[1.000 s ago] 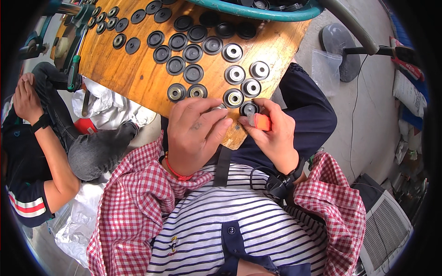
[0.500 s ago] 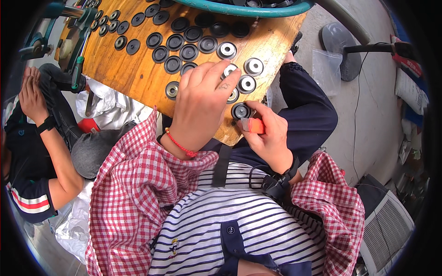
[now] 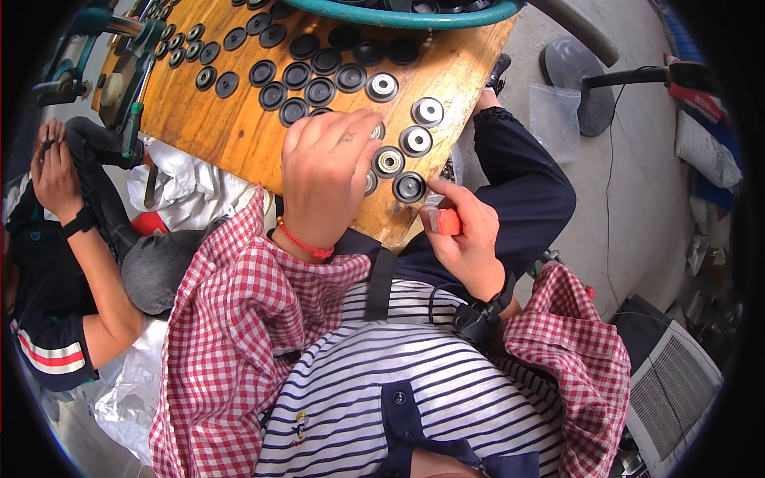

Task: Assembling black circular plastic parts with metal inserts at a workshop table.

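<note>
On the wooden tabletop (image 3: 239,131), my left hand (image 3: 327,179) is bent over several black round discs, fingers together. Between its fingertips shows the edge of a disc with a metal centre (image 3: 378,131); the thumb is mostly hidden. One more disc (image 3: 371,182) peeks out from under the palm's right side. My right hand (image 3: 468,239), closed, holds a short orange-red tool (image 3: 448,221) with a greyish end; its kind is unclear. The right forefinger points at a plain black disc (image 3: 409,187) by the table's corner, alongside a disc with a metal ring (image 3: 388,162).
More black discs (image 3: 320,90) spread over the table toward the far left. A teal-rimmed basin (image 3: 414,17) of dark parts stands at the far edge. At left sits another person, an arm (image 3: 107,287) in view, near a green-handled tool (image 3: 133,127). A grey stool (image 3: 578,84) stands right.
My left hand has drawn slightly toward me and left, its fingers closing together, and a metal-centred disc has shifted with it. The right hand has pulled slightly away from the plain black disc.
</note>
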Demonstrator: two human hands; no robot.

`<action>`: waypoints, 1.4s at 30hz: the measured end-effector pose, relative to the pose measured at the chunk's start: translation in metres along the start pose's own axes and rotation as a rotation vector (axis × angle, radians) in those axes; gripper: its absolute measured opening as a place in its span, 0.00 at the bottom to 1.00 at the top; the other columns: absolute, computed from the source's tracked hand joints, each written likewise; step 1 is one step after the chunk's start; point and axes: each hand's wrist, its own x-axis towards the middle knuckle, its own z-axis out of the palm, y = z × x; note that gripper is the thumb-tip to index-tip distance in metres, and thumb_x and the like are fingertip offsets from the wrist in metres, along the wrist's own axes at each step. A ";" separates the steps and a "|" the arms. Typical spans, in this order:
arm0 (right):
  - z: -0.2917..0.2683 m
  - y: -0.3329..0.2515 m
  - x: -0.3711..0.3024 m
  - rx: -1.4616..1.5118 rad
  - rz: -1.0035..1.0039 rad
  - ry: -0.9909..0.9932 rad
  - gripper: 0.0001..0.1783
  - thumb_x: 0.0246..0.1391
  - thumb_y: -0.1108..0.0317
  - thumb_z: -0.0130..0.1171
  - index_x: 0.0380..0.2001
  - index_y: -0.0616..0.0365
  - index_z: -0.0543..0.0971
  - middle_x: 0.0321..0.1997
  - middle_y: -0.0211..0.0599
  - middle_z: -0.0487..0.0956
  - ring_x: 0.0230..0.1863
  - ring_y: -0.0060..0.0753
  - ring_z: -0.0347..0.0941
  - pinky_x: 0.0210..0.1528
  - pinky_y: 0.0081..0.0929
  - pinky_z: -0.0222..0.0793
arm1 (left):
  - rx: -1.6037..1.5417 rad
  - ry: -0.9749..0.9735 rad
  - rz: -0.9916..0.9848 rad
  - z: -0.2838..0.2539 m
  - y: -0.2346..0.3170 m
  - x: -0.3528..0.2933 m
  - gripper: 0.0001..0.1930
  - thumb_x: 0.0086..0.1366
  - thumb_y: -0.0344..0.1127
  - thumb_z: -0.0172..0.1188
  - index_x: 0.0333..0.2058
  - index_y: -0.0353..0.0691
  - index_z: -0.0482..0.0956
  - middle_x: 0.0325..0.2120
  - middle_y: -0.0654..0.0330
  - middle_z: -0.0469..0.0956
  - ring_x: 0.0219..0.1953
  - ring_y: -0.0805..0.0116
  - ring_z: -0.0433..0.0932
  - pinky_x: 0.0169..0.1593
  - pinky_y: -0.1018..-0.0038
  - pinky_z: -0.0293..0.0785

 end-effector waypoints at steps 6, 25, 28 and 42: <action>-0.005 -0.018 0.001 0.262 0.243 0.016 0.16 0.47 0.75 0.61 0.42 0.63 0.77 0.20 0.31 0.73 0.21 0.21 0.69 0.26 0.20 0.65 | -0.429 0.079 0.060 -0.020 0.015 -0.017 0.19 0.49 0.29 0.67 0.43 0.40 0.80 0.39 0.59 0.79 0.43 0.61 0.77 0.48 0.65 0.70; -0.024 -0.005 0.003 0.224 -0.079 -0.238 0.27 0.51 0.44 0.59 0.36 0.62 0.77 0.24 0.36 0.74 0.21 0.35 0.71 0.24 0.27 0.65 | -1.535 -0.496 -0.819 -0.037 0.031 -0.047 0.11 0.62 0.32 0.60 0.41 0.34 0.75 0.31 0.66 0.76 0.33 0.82 0.73 0.38 0.84 0.70; -0.025 -0.004 -0.001 0.186 -0.134 -0.266 0.25 0.49 0.47 0.61 0.34 0.61 0.77 0.22 0.36 0.72 0.20 0.38 0.70 0.22 0.30 0.64 | -1.573 -0.592 -0.838 -0.039 0.034 -0.046 0.10 0.63 0.33 0.58 0.40 0.34 0.75 0.29 0.68 0.74 0.30 0.85 0.70 0.35 0.86 0.67; -0.024 -0.003 -0.003 0.145 0.006 -0.213 0.22 0.52 0.49 0.57 0.30 0.61 0.76 0.21 0.38 0.72 0.20 0.41 0.71 0.23 0.32 0.65 | -1.669 -0.818 -0.628 -0.047 0.035 -0.044 0.11 0.65 0.35 0.57 0.40 0.34 0.75 0.29 0.69 0.73 0.31 0.84 0.67 0.35 0.85 0.64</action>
